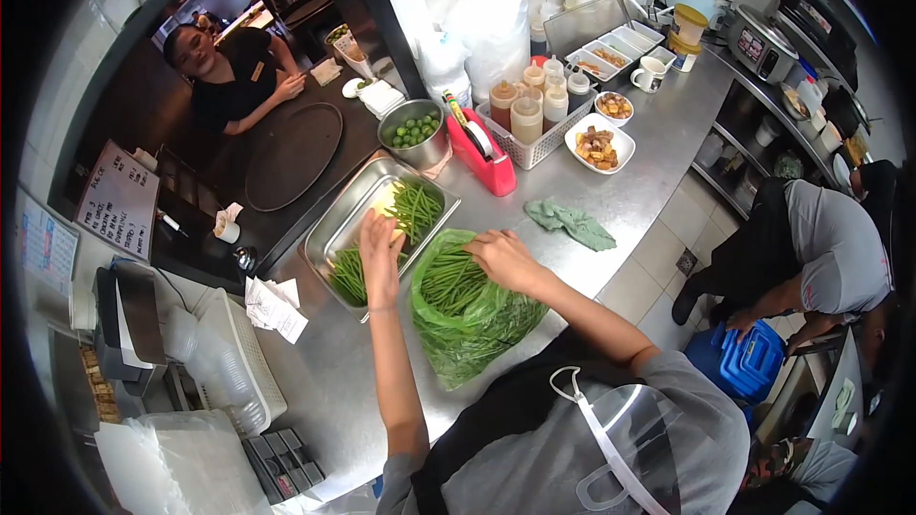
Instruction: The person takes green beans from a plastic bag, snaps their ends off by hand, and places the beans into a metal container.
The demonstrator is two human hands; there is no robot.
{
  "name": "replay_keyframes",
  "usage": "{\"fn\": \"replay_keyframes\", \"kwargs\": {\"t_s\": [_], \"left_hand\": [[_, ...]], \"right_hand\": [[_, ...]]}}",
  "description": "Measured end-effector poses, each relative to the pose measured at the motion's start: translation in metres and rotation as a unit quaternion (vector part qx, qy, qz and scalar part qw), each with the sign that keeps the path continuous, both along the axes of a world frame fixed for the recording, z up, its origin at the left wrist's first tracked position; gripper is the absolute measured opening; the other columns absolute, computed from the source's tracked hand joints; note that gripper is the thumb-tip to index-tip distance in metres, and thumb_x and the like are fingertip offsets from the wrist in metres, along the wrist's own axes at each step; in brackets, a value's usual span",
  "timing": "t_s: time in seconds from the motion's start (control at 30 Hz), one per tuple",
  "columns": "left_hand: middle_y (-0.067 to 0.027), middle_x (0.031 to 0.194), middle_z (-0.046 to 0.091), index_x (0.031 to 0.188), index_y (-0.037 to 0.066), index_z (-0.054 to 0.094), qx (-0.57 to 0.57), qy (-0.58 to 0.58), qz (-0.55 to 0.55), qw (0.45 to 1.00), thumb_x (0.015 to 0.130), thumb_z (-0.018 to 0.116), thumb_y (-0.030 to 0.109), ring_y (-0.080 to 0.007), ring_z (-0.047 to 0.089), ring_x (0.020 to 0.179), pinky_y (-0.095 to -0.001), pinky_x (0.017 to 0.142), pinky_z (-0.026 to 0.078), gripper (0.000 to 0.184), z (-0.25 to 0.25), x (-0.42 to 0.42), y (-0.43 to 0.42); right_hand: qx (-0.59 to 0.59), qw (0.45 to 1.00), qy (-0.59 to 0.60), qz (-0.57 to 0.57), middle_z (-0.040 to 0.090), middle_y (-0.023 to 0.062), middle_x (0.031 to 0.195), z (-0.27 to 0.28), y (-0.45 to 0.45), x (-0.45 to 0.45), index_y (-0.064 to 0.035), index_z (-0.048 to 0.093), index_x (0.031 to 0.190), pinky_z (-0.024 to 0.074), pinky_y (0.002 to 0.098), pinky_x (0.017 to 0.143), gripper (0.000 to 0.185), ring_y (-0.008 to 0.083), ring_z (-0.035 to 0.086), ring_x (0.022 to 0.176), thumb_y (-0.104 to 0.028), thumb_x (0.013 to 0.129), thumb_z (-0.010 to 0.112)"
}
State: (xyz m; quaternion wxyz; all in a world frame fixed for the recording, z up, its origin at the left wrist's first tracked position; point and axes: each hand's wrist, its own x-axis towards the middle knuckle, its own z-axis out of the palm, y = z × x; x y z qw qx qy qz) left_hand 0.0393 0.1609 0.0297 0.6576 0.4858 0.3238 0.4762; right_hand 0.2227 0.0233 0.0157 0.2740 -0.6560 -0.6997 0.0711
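Where the steel kitchen counter [625, 193] shines, right fingers [489, 246] (apparently) pinch a bag [482, 343].

A white rectangular board [116, 200] with dark handwriting is leaning at the edge of the dark pass-through opening, showing what is reading as "CHICKEN" and, lower, "DUMPLINGS", while its other lines are staying unclear. A pale blue-and-white printed sheet [48, 240] on the wall, loose white paper slips [275, 308] on the steel counter [315, 372] and a small gold-coloured name tag [258, 71] on a black shirt [239, 86] are carrying print too small for reading.
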Motion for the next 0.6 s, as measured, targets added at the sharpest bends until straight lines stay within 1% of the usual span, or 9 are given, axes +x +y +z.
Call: {"fn": "replay_keyframes", "kwargs": {"t_s": [0.03, 0.07, 0.13, 0.2, 0.27, 0.3, 0.37, 0.47, 0.6], "left_hand": [[-0.0137, 0.126, 0.046, 0.134, 0.006, 0.039, 0.025, 0.030, 0.011, 0.999, 0.092, 0.056, 0.016, -0.0204, 0.053, 0.109, -0.0326, 0.087, 0.047, 0.046, 0.006, 0.001, -0.019], [-0.0137, 0.126, 0.046, 0.134, 0.006, 0.039, 0.025, 0.031, 0.011, 0.999, 0.092, 0.056, 0.016, -0.0204, 0.053, 0.109, -0.0326, 0.087, 0.047, 0.046, 0.004, -0.003, -0.030], [-0.0080, 0.108, 0.060, 0.125, 0.005, 0.050, 0.077, 0.182, -0.118, 0.973, 0.092, 0.055, 0.018, -0.0192, 0.060, 0.095, -0.0319, 0.083, 0.049, 0.036, -0.003, -0.017, -0.051], [-0.0099, 0.098, 0.066, 0.115, 0.002, 0.058, 0.136, 0.256, -0.110, 0.951, 0.090, 0.057, 0.020, -0.0212, 0.064, 0.089, -0.0314, 0.080, 0.049, 0.031, -0.015, -0.022, -0.073], [-0.0183, 0.109, 0.062, 0.114, -0.001, 0.057, 0.180, 0.408, -0.088, 0.890, 0.088, 0.059, 0.021, -0.0296, 0.063, 0.097, -0.0350, 0.082, 0.048, 0.035, -0.023, -0.031, -0.088], [-0.0183, 0.109, 0.062, 0.114, -0.001, 0.057, 0.183, 0.410, -0.080, 0.890, 0.088, 0.059, 0.021, -0.0296, 0.063, 0.097, -0.0350, 0.082, 0.048, 0.035, -0.026, -0.036, -0.094], [-0.0195, 0.108, 0.063, 0.115, 0.000, 0.058, 0.251, 0.514, -0.049, 0.818, 0.085, 0.062, 0.025, -0.0319, 0.062, 0.097, -0.0365, 0.079, 0.049, 0.039, -0.030, -0.043, -0.101], [-0.0220, 0.109, 0.061, 0.113, 0.000, 0.059, 0.229, 0.483, -0.026, 0.845, 0.083, 0.063, 0.027, -0.0361, 0.059, 0.101, -0.0395, 0.082, 0.047, 0.040, -0.032, -0.046, -0.106], [-0.0218, 0.107, 0.061, 0.112, 0.000, 0.060, 0.258, 0.475, 0.006, 0.841, 0.084, 0.062, 0.023, -0.0373, 0.059, 0.099, -0.0394, 0.082, 0.047, 0.036, -0.029, -0.045, -0.114]], "right_hand": [[0.005, 1.000, -0.010, 0.005, 0.064, 0.0098, 0.094, 0.001, 0.003, 0.000, -0.0072, 0.064, 0.095, 0.0438, 0.0434, 0.080, 0.023, 0.0270, 0.059, 0.094, -0.004, 0.076, 0.053], [0.006, 1.000, -0.009, 0.005, 0.064, 0.0098, 0.094, 0.001, 0.008, -0.002, -0.0072, 0.064, 0.095, 0.0438, 0.0434, 0.080, 0.023, 0.0270, 0.059, 0.094, -0.004, 0.076, 0.053], [-0.035, 0.999, -0.014, 0.022, 0.064, 0.0118, 0.094, -0.006, 0.019, -0.004, -0.0075, 0.065, 0.093, 0.0460, 0.0448, 0.078, 0.023, 0.0281, 0.060, 0.095, -0.002, 0.075, 0.052], [-0.062, 0.997, -0.043, 0.032, 0.065, 0.0132, 0.093, -0.019, 0.034, -0.007, -0.0067, 0.066, 0.092, 0.0470, 0.0448, 0.078, 0.023, 0.0288, 0.060, 0.096, -0.002, 0.075, 0.053], [-0.087, 0.992, -0.074, 0.047, 0.065, 0.0146, 0.091, -0.035, 0.050, -0.013, -0.0059, 0.066, 0.092, 0.0481, 0.0448, 0.077, 0.022, 0.0294, 0.060, 0.097, -0.002, 0.074, 0.054], [-0.104, 0.989, -0.093, 0.044, 0.065, 0.0156, 0.091, -0.046, 0.055, -0.014, -0.0048, 0.066, 0.090, 0.0484, 0.0450, 0.077, 0.021, 0.0304, 0.060, 0.097, -0.002, 0.073, 0.055], [-0.114, 0.986, -0.114, 0.045, 0.066, 0.0167, 0.091, -0.053, 0.059, -0.018, -0.0038, 0.066, 0.089, 0.0487, 0.0452, 0.078, 0.019, 0.0314, 0.060, 0.098, -0.002, 0.072, 0.056], [-0.112, 0.984, -0.101, 0.093, 0.066, 0.0177, 0.087, -0.054, 0.059, -0.020, -0.0010, 0.065, 0.085, 0.0497, 0.0448, 0.078, 0.015, 0.0331, 0.062, 0.093, -0.004, 0.073, 0.057], [-0.118, 0.982, -0.089, 0.116, 0.066, 0.0176, 0.082, -0.046, 0.049, -0.018, -0.0007, 0.064, 0.078, 0.0509, 0.0447, 0.072, 0.010, 0.0339, 0.064, 0.084, -0.004, 0.072, 0.057]]}}
